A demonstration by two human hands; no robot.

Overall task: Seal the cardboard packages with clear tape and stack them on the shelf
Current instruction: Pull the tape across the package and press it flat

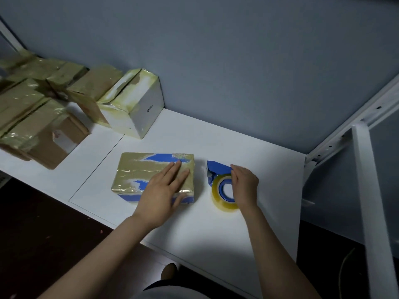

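While left hand (164, 188) presses package (133, 171), right hand (245, 184) grips tape (217, 196) | logo (150, 108) illegible

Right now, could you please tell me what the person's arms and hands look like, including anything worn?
The left forearm and right forearm are bare, with no sleeves in view. The left hand and right hand wear no gloves, and I see no watch, bracelet or ring.

L hand (164, 186) flat on taped blue box (138, 173); R hand (245, 184) holds tape roll (223, 194) beside it.
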